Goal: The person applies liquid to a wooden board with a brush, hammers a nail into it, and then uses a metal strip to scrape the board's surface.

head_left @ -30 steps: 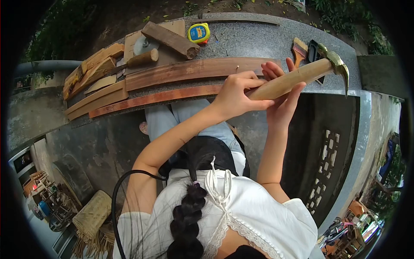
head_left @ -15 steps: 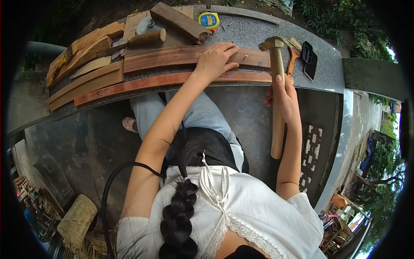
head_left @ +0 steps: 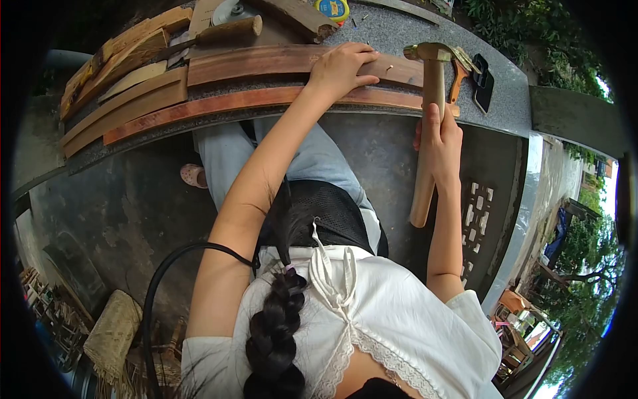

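As the pale wooden butt of the hammer [head_left: 433, 83] points back past the edge of the counter [head_left: 399, 30], the right grip [head_left: 444, 143] is wrapped around its shaft, the brassy head lying beyond the fingers. Farther out, the left grip [head_left: 342, 70], thumb apart, rests on a brown plank [head_left: 252, 63] near a nail [head_left: 390, 68].

Soft daylight; edges curve into black vignette.

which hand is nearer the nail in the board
Left: the left hand rests on the board, left of the nail; the right hand holds the hammer farther right.
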`<action>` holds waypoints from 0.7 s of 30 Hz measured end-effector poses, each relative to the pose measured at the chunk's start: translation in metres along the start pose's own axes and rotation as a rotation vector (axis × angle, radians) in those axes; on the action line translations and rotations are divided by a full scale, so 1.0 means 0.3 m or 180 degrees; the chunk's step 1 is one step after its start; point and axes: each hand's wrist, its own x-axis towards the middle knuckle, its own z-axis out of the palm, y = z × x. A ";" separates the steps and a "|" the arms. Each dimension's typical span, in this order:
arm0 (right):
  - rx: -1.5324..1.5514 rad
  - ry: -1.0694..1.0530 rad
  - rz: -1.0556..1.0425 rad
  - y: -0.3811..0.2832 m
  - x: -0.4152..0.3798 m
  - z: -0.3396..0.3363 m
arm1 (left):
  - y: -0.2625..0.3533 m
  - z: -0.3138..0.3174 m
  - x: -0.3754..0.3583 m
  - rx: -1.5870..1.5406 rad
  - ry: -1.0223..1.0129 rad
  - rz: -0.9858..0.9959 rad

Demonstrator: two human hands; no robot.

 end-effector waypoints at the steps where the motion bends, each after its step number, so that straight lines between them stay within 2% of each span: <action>1: 0.0072 -0.0012 0.0062 0.015 0.000 0.020 | 0.001 0.000 -0.003 0.0000 -0.0002 -0.0004; 3: -0.0212 -0.0430 0.0196 0.024 0.007 0.016 | 0.004 -0.005 0.000 0.0004 -0.0004 -0.0018; 5: -0.0405 -0.0461 0.0220 0.002 0.019 -0.032 | 0.005 -0.014 0.004 -0.0002 -0.0010 -0.0050; 7: -0.0409 -0.0334 0.0063 0.001 0.013 -0.030 | 0.007 -0.009 0.002 -0.0039 -0.0040 -0.0075; 9: 0.0112 0.0199 -0.0248 0.003 -0.004 0.005 | 0.004 0.000 0.000 0.0028 -0.0023 -0.0073; 13: -0.0311 -0.0395 0.0170 0.018 0.014 0.001 | 0.010 -0.014 -0.001 -0.0058 -0.0060 -0.0108; 17: -0.0347 -0.0070 -0.0106 -0.023 0.003 -0.020 | -0.001 0.005 -0.001 -0.0005 -0.0011 -0.0054; 19: 0.0425 0.0459 -0.0487 0.015 -0.016 0.030 | 0.001 0.009 -0.004 0.0060 0.0064 -0.0030; 21: -0.0047 0.0002 -0.0017 0.048 -0.011 0.055 | 0.005 -0.004 0.000 -0.0042 -0.0028 -0.0121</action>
